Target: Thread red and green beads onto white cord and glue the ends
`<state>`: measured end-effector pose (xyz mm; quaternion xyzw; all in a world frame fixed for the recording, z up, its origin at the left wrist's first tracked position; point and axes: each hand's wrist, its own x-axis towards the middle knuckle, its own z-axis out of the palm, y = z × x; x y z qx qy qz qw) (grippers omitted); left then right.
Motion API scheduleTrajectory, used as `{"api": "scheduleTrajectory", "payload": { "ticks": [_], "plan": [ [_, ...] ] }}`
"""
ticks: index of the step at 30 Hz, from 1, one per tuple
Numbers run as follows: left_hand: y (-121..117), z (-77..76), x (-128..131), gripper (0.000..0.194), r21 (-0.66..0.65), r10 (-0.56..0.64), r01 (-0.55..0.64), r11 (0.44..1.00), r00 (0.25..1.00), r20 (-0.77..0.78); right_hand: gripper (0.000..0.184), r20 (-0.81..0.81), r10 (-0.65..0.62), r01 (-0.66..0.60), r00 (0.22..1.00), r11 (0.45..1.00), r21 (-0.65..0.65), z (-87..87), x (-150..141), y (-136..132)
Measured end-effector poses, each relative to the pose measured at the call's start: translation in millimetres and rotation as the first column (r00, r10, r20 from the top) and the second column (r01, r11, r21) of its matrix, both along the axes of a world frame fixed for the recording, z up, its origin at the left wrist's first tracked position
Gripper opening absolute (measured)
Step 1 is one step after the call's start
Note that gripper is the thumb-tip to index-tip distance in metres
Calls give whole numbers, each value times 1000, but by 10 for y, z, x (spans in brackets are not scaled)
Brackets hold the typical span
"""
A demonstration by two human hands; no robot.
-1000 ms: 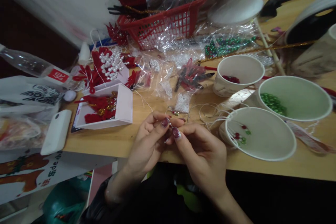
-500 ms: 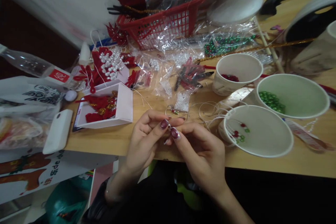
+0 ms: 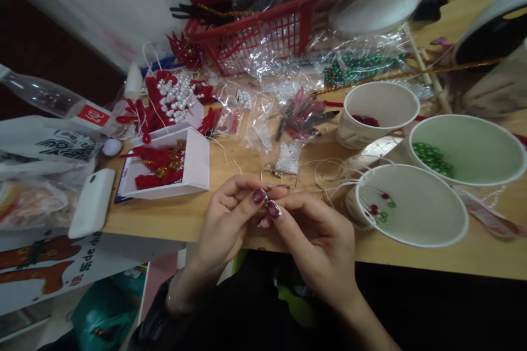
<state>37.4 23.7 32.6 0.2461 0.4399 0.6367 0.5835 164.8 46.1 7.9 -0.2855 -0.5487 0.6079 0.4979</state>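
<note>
My left hand (image 3: pixel 230 216) and my right hand (image 3: pixel 319 236) meet at the thumb tips near the table's front edge, both closed in a pinch. Between the thumbs shows a tiny pale, shiny bit, too small to name. Just beyond the left fingertips curves a thin cord with small red and green beads (image 3: pixel 276 174); whether it is held is hidden. A bag of tiny clear beads (image 3: pixel 289 157) lies behind the fingers. To the right, a paper cup (image 3: pixel 428 205) has white cords with red and green beads over its rim.
More cups hold green beads (image 3: pixel 432 159) and dark red beads (image 3: pixel 365 120). On the left are a white box (image 3: pixel 196 162) of red and gold pieces, a white phone (image 3: pixel 91 203) and a plastic bottle (image 3: pixel 49 96). Behind stand a red basket (image 3: pixel 255 44) and several clear bags.
The view has shifted slightly, so the cups appear a little further right. Both hands keep the same pinch, with almost no movement.
</note>
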Motion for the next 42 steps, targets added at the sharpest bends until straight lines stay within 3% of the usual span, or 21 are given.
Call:
{"api": "scheduleTrajectory", "payload": {
  "ticks": [17, 24, 28, 33, 39, 42],
  "plan": [
    [31, 14, 34, 13, -31, 57, -56, 998, 998, 18, 12, 23, -22, 22, 999, 1000, 10, -19, -1, -13],
    [-44, -67, -11, 7, 130, 189, -157, 979, 938, -291, 13, 18, -10, 10, 1000, 1000, 3, -33, -15, 0],
    [-83, -108, -34, 8, 165, 236, -188, 968, 903, -359, 15, 14, -1, 1, 1000, 1000, 23, -29, -27, 2],
    [-94, -128, -37, 8, 232, 242, -150, 961, 862, -446, 18, 14, -26, 25, 1000, 998, 54, -11, -24, 0],
    [-108, -142, -114, 16, 400, 335, -62, 914, 671, -662, 18, 34, -12, 10, 999, 998, 68, 2, -2, 17],
    [-119, -135, -117, 13, 389, 317, -65, 919, 709, -630, 17, 30, 5, -6, 1000, 998, 56, -8, -1, 16]
  ]
}}
